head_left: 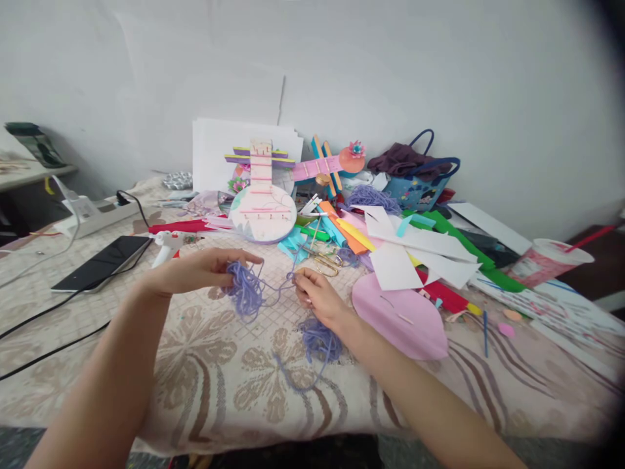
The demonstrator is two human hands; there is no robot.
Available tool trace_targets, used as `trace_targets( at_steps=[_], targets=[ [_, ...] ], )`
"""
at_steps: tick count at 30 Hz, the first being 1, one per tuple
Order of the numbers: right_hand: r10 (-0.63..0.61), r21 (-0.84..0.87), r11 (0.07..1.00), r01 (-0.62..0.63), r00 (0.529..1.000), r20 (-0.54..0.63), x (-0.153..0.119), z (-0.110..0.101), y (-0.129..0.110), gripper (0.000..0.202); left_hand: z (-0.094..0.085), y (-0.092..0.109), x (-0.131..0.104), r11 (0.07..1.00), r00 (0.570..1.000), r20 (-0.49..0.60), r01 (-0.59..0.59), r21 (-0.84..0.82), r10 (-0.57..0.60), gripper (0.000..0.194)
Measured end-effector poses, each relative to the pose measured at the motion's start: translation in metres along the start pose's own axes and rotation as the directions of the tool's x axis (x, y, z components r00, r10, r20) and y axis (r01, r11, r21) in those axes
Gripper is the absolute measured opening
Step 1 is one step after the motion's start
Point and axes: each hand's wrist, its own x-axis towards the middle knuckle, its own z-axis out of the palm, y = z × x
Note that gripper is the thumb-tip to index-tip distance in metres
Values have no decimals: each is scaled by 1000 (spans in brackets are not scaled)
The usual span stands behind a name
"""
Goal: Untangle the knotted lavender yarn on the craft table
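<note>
My left hand (219, 268) is closed on a loose bundle of purple yarn (245, 293), which hangs just above the patterned tablecloth (205, 378). Between the thumb and fingers of my right hand (315, 293), a strand of the same yarn is pinched. Slack strands run from the bundle across to those fingertips. Under my right wrist lies a second yarn pile (319, 340), with a loose tail curving toward the table's front. Right of that wrist is a pink paper shape (400, 319) with slits or marks on it.
A white glue gun (166, 246) and a black phone-like slab (103, 260) with cables lie left. Behind stand decorated cardboard pieces (263, 212). Paper scraps (420, 244), scissors (326, 262) and more yarn (372, 197) crowd the back right. A red-white cup (544, 260) stands far right.
</note>
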Motion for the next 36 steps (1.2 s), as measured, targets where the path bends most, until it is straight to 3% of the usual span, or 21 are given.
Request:
trace_targets(
  at_steps=[2,6,8,9,11,13,14,15,16,18,19,21,26,28,31,36],
  targets=[
    [-18,-39,999,16,999,-43,1,1,1,21,-1,-2,3,996,996,74,51,-67,-46,28],
    [-32,-74,997,24,994,-108,5,-4,4,20,15,0,9,976,984,-138,84,-201,-113,20],
    [-28,-82,996,19,993,-111,7,-6,5,22,27,6,8,975,989,-122,54,-215,-81,18],
    [-23,-84,996,14,994,-107,7,-7,5,23,32,11,6,980,997,-64,28,-198,-42,16],
    [-10,-88,996,1,996,-94,7,-7,4,24,41,19,2,991,987,154,-34,-132,55,20],
    [-3,-93,996,-5,997,-78,6,-7,5,25,46,25,-2,994,912,395,-88,-69,108,33],
    [-4,-97,995,-3,997,-73,6,-7,5,25,48,25,-2,995,881,461,-99,-30,101,38],
    [-7,-100,995,0,998,-69,6,-7,5,26,50,23,-2,995,881,468,-95,21,75,38],
    [-10,-101,995,4,998,-67,6,-6,6,26,51,20,0,994,913,407,-75,85,34,33],
    [-10,-100,995,3,998,-67,6,-6,6,25,56,10,4,979,986,162,9,202,-42,25],
    [-6,-101,995,0,998,-68,6,-6,7,25,59,5,7,974,997,54,50,220,-63,25],
    [-5,-110,994,-3,997,-74,6,-6,7,24,67,-4,13,981,996,-42,81,177,-75,24],
    [-42,-153,988,30,996,-77,5,-7,7,23,92,-12,20,996,995,-43,88,10,-88,27],
    [-58,-184,982,42,995,-80,5,-7,7,23,102,-14,21,981,994,12,111,-161,-111,28],
    [-78,-217,974,58,993,-85,5,-8,7,23,112,-15,22,885,987,32,157,-438,-160,30],
    [-85,-228,971,66,993,-77,5,-9,7,22,106,-9,21,703,954,57,256,-663,-294,35]
  ],
)
